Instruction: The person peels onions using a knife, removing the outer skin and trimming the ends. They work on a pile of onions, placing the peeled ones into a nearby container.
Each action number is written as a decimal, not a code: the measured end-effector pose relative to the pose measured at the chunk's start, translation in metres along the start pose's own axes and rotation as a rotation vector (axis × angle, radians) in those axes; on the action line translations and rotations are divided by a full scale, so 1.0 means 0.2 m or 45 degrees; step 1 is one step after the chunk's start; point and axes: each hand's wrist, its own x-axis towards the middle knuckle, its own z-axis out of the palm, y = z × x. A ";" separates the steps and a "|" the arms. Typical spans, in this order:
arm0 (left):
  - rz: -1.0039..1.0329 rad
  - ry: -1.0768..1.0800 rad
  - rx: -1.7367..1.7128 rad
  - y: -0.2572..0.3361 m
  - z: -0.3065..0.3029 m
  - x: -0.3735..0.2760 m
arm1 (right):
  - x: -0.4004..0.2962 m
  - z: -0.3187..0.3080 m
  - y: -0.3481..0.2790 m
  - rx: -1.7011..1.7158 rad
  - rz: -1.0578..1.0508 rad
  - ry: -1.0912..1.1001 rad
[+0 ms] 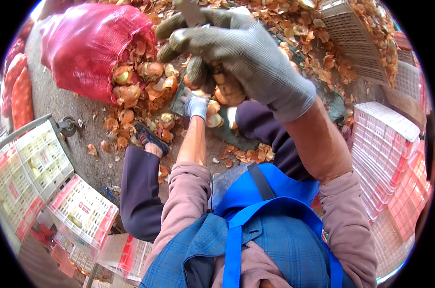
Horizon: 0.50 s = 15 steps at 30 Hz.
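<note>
My right hand (235, 54), in a soiled grey knit glove, is raised close to the camera. Its fingers are curled around a knife, whose broad metal blade (191, 13) sticks out at the top; the handle is hidden. Lower down, my left hand (196, 105), in a pale glove, reaches among the onions between my legs. It is partly covered by the right hand, so whether it grips an onion does not show. Onions (214, 120) lie right beside it on a dark sheet (235, 138). Unpeeled onions (126, 94) spill from a red mesh sack (91, 46) on the left.
Loose onion skins (314, 39) cover the ground ahead. A tilted plastic crate (354, 39) stands at the upper right, with stacked crates (379, 154) below it. Crates of pale contents (44, 158) sit at left near a caster wheel (69, 126). Full red sacks (22, 97) lie at far left.
</note>
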 end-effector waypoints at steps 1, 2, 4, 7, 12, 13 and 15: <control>-0.049 0.003 0.091 0.02 -0.04 -0.01 | 0.01 0.03 0.01 0.081 0.035 0.021; -0.105 0.076 -0.101 -0.03 0.00 0.04 | 0.02 0.04 0.01 0.077 0.068 -0.010; -0.215 0.116 -0.412 -0.04 -0.05 0.10 | 0.04 0.07 0.02 0.218 0.082 -0.012; -0.511 -0.023 -1.274 -0.05 -0.17 0.07 | 0.05 0.07 0.06 0.243 0.038 -0.025; 0.014 -0.473 -1.898 0.02 -0.73 -0.18 | 0.06 0.07 0.08 0.196 0.008 -0.025; 0.172 -0.502 -1.965 0.08 -0.86 -0.28 | 0.07 0.07 0.14 0.258 0.050 -0.045; 0.565 -0.325 -1.869 0.09 -1.12 -0.43 | 0.08 0.17 0.19 0.305 0.124 0.052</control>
